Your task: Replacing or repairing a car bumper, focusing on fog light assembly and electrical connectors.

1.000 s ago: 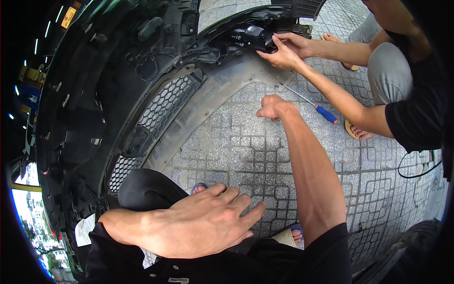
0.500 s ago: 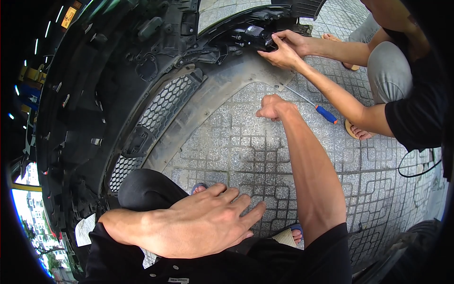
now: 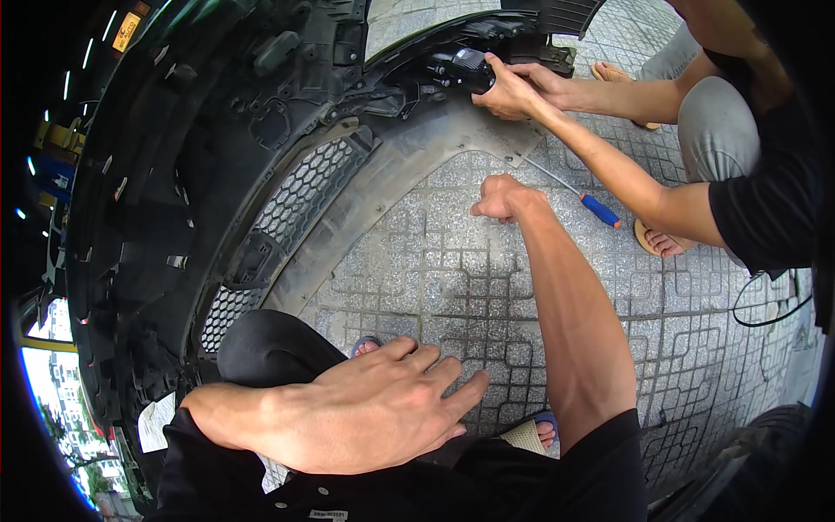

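My left hand (image 3: 383,409) lies across my lap with its fingers spread, holding nothing. Out over the paving, my right hand (image 3: 509,197) is loosely curled with its wrist bent, and nothing shows in it. A screwdriver (image 3: 600,210) with a blue and orange handle lies to its right, its tip on the lower edge of a black car bumper (image 3: 378,209). Honeycomb mesh (image 3: 300,193) is set in the bumper beside my left knee. At the bumper's far end, a co-worker's hands (image 3: 513,91) are on a small black part with a grey ribbed piece (image 3: 470,59).
Grey patterned paving (image 3: 470,278) runs beneath us. The co-worker's bent knee (image 3: 715,130) and sandalled foot (image 3: 663,239) are at the right, near a thin black cable (image 3: 770,322). White paper (image 3: 156,424) lies by my left forearm.
The co-worker's nearer hand has shifted slightly up and left, closing around the black part, and the grey ribbed piece has tilted. My own hands and the screwdriver have stayed put.
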### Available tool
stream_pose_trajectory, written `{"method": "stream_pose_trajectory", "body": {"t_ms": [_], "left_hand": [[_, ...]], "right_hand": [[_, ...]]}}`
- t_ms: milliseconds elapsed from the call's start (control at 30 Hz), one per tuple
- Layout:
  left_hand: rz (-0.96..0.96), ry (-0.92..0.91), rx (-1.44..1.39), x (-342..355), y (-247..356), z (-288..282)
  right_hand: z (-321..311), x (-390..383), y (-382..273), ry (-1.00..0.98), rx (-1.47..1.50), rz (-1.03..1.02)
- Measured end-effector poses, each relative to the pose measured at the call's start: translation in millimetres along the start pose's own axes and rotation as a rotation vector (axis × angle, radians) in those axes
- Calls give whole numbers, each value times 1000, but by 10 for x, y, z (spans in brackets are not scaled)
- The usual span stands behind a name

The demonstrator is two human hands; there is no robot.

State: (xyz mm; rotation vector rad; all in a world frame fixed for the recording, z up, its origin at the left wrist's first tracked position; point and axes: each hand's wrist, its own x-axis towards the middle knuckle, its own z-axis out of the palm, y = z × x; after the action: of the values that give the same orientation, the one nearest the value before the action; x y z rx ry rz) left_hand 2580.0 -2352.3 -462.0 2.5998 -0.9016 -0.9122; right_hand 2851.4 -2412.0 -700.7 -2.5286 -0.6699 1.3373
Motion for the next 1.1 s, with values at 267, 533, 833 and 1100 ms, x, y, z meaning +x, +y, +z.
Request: {"method": "stream_pose_trajectory", "body": {"t_ms": [267, 533, 833, 1100], "left_hand": [[-4, -7, 5, -5, 7, 4], [-13, -24, 7, 4, 25, 5], [-11, -5, 15, 32, 41, 40], [-7, 19, 3, 28, 20, 39]], "right_hand": [[26, 6, 11, 34, -19, 0], [46, 41, 35, 32, 14, -15], [43, 15, 40, 36, 16, -29], [17, 3, 13, 23, -3, -11]]}}
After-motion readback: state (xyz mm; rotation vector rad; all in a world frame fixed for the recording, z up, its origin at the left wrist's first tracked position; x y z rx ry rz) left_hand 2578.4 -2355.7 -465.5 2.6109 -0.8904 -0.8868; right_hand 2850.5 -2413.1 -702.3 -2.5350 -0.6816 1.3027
